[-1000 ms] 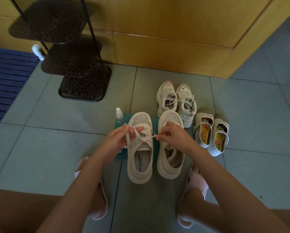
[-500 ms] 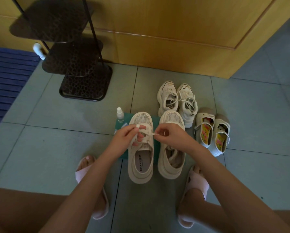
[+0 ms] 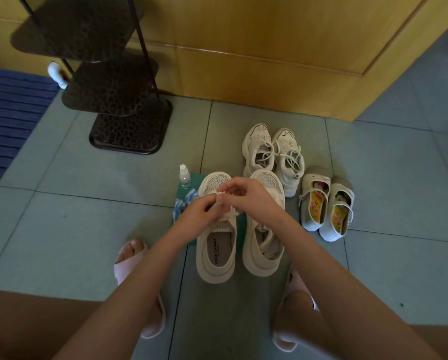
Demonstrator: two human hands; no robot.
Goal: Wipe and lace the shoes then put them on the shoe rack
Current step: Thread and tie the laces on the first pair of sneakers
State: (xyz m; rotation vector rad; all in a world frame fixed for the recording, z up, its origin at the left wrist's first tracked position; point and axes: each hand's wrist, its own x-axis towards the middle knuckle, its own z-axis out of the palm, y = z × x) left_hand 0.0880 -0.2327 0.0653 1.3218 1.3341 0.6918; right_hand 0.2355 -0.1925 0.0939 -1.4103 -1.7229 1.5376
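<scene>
Cream mesh-toed shoe (image 3: pixel 215 252) has its lace (image 3: pixel 230 213) pinched by left hand (image 3: pixel 200 213) and right hand (image 3: pixel 252 197).

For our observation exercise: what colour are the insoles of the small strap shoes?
The insoles are yellow with pink markings; head view.

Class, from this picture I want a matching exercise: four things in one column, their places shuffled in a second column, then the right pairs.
1 spray bottle
2 shoe rack
3 strap shoes
4 blue mat

A the rightmost pair
B at the view's left edge
C beside the left beige shoe, at its toe
D standing before the wooden panel

Pairs: 1-C, 2-D, 3-A, 4-B
</scene>
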